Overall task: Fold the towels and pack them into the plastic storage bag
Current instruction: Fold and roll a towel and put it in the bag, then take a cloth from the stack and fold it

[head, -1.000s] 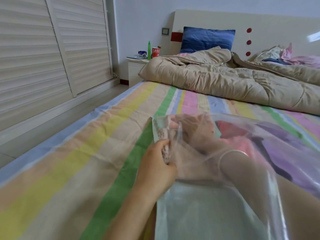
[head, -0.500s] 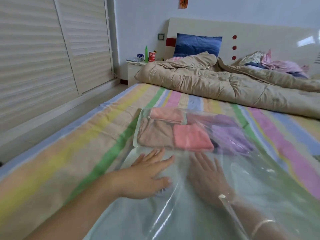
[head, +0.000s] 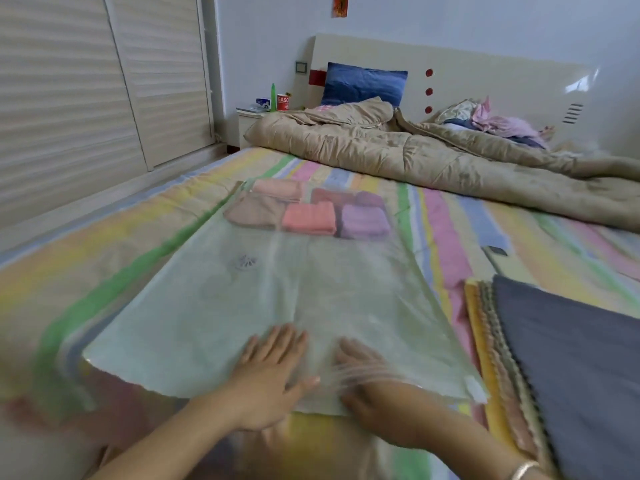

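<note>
Folded towels [head: 308, 216] fill the far end of the bag [head: 214, 317], the left hand [head: 270, 375] and right hand [head: 367, 389] press flat on its near edge, gripping nothing, and the stack [head: 571, 358] at near right seemingly awaits packing.

Home bedroom, striped bed [head: 145, 237], headboard [head: 502, 81] (blue pillow [head: 363, 83]), nightstand [head: 247, 123]

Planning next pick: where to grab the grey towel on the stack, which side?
Pinch the grey towel at its left edge, coming from the bag side: it lies flat on top, that edge exposed above the stack.
</note>
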Tool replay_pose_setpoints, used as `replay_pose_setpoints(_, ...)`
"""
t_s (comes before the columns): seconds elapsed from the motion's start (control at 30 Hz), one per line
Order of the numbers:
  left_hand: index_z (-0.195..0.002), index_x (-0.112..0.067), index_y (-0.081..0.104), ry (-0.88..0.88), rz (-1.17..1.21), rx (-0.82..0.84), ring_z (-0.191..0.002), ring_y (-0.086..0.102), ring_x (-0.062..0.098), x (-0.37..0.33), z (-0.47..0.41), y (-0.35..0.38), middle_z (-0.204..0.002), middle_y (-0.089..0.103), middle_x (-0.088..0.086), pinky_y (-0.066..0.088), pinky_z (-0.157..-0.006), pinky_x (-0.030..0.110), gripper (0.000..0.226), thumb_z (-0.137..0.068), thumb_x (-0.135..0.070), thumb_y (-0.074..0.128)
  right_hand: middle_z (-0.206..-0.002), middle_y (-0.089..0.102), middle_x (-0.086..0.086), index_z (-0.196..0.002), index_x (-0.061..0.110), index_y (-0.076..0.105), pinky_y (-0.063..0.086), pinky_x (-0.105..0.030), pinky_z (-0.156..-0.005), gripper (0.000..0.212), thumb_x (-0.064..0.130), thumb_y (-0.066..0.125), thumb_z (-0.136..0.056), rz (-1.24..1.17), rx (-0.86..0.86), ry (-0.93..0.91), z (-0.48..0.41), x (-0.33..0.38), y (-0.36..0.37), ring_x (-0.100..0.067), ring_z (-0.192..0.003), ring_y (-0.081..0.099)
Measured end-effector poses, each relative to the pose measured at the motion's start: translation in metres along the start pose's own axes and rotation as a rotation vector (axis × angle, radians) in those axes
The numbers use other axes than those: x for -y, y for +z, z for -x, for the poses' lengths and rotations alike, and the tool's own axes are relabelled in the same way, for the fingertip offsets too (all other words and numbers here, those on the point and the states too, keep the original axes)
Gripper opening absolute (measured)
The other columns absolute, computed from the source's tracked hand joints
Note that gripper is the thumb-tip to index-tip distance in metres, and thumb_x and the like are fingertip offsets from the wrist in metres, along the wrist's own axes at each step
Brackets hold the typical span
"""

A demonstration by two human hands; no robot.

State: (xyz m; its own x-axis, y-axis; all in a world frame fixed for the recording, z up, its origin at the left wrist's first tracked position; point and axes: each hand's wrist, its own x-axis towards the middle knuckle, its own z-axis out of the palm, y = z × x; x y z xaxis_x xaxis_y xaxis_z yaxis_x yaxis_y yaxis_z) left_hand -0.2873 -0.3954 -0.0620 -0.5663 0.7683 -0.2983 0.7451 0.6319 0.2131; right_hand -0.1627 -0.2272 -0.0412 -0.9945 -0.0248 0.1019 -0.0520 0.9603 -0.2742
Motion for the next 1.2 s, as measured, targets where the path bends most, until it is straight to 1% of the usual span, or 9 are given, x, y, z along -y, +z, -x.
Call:
replay_pose_setpoints(0.07, -0.151, -0.027, -0.019, -0.065, -0.088, 0.024, -0.143, -0.028, 0.016, -0.005, 0.005, 0.013, -0.158, -0.027, 0.000, -0.014, -0.118, 0.042, 0.115, -0.052, -0.086, -0.024, -0.151, 0.030, 0.015, -0.142, 0.018, 0.045, 0.003, 0.003, -0.104, 0.045, 0.025, 0.049, -0.098, -0.095, 0.106, 0.003, 0.034, -0.006, -0.006, 0.000, -0.143, 0.021)
replay_pose_setpoints(0.13, -0.153, -0.023, -0.013, -0.148, -0.113, 0.064, -0.148, -0.018, 0.022, -0.019, 0.010, 0.009, -0.160, -0.020, 0.004, -0.006, -0.120, 0.045, 0.083, -0.089, -0.071, 0.007, -0.138, 0.054, 0.011, -0.130, 0.023, 0.060, 0.021, -0.001, -0.104, 0.036, 0.025, 0.056, -0.094, -0.169, 0.087, 0.035, 0.062, -0.012, -0.020, 0.001, -0.131, 0.043)
replay_pose_setpoints(0.27, -0.134, -0.017, 0.046, -0.213, -0.255, -0.080, -0.131, 0.042, 0.027, -0.088, 0.024, -0.018, -0.140, 0.048, 0.009, 0.032, -0.105, 0.040, 0.044, -0.091, -0.022, 0.043, -0.100, 0.066, 0.027, -0.106, 0.032, 0.072, 0.042, -0.005, -0.083, 0.019, 0.022, 0.061, -0.093, -0.281, -0.094, 0.149, 0.114, -0.029, -0.050, 0.010, -0.098, 0.059)
replay_pose_setpoints(0.33, -0.117, -0.020, 0.058, -0.061, -0.216, -0.306, -0.116, 0.052, 0.024, -0.136, 0.028, -0.018, -0.121, 0.060, 0.002, 0.038, -0.095, 0.036, 0.032, -0.088, -0.016, 0.047, -0.087, 0.058, 0.028, -0.091, 0.035, 0.069, 0.038, -0.006, -0.067, 0.009, 0.026, 0.067, -0.088, -0.117, -0.245, 0.197, 0.142, -0.048, -0.062, 0.008, -0.088, 0.054)
replay_pose_setpoints(0.43, -0.112, -0.023, 0.063, 0.370, 0.081, -0.602, -0.107, 0.055, 0.020, -0.204, 0.024, -0.006, -0.111, 0.062, -0.003, 0.041, -0.090, 0.031, 0.030, -0.085, -0.014, 0.054, -0.080, 0.050, 0.019, -0.080, 0.033, 0.056, 0.028, -0.010, -0.053, 0.023, 0.044, 0.076, -0.076, 0.163, -0.253, 0.249, 0.184, -0.079, -0.076, -0.003, -0.080, 0.048)
replay_pose_setpoints(0.57, -0.102, -0.019, 0.064, 0.674, 0.147, -0.545, -0.098, 0.057, 0.021, -0.272, 0.007, 0.009, -0.102, 0.064, 0.000, 0.045, -0.086, 0.035, 0.023, -0.080, -0.019, 0.063, -0.079, 0.052, 0.010, -0.081, 0.030, 0.053, 0.030, -0.018, -0.052, 0.046, 0.053, 0.084, -0.056, 0.418, -0.129, 0.293, 0.225, -0.116, -0.083, -0.016, -0.071, 0.054)
replay_pose_setpoints(0.73, -0.112, -0.023, 0.061, 0.582, 0.084, -0.397, -0.101, 0.059, 0.022, -0.290, -0.020, 0.024, -0.109, 0.063, -0.001, 0.045, -0.079, 0.034, 0.033, -0.080, -0.032, 0.065, -0.105, 0.061, 0.020, -0.104, 0.040, 0.069, 0.046, -0.026, -0.069, 0.019, 0.045, 0.064, -0.086, 0.280, -0.082, 0.385, 0.244, -0.141, -0.086, -0.007, -0.100, 0.052)
replay_pose_setpoints(1.0, -0.093, -0.028, 0.070, 0.484, 0.207, -0.380, -0.087, 0.061, 0.012, -0.290, -0.036, 0.017, -0.091, 0.070, -0.010, 0.048, -0.072, 0.029, 0.012, -0.086, -0.032, 0.062, -0.081, 0.066, 0.016, -0.086, 0.036, 0.071, 0.049, -0.033, -0.071, 0.008, 0.039, 0.064, -0.088, -0.056, -0.227, 0.545, 0.244, -0.155, -0.082, -0.007, -0.080, 0.056)
replay_pose_setpoints(1.2, -0.084, -0.027, 0.071, 0.288, 0.513, -0.415, -0.079, 0.061, 0.008, -0.298, -0.062, 0.006, -0.082, 0.068, -0.013, 0.050, -0.074, 0.027, 0.008, -0.085, -0.031, 0.064, -0.093, 0.068, 0.010, -0.097, 0.031, 0.063, 0.041, -0.031, -0.065, 0.015, 0.044, 0.061, -0.089, 0.119, -0.247, 0.527, 0.265, -0.174, -0.100, -0.014, -0.090, 0.061)
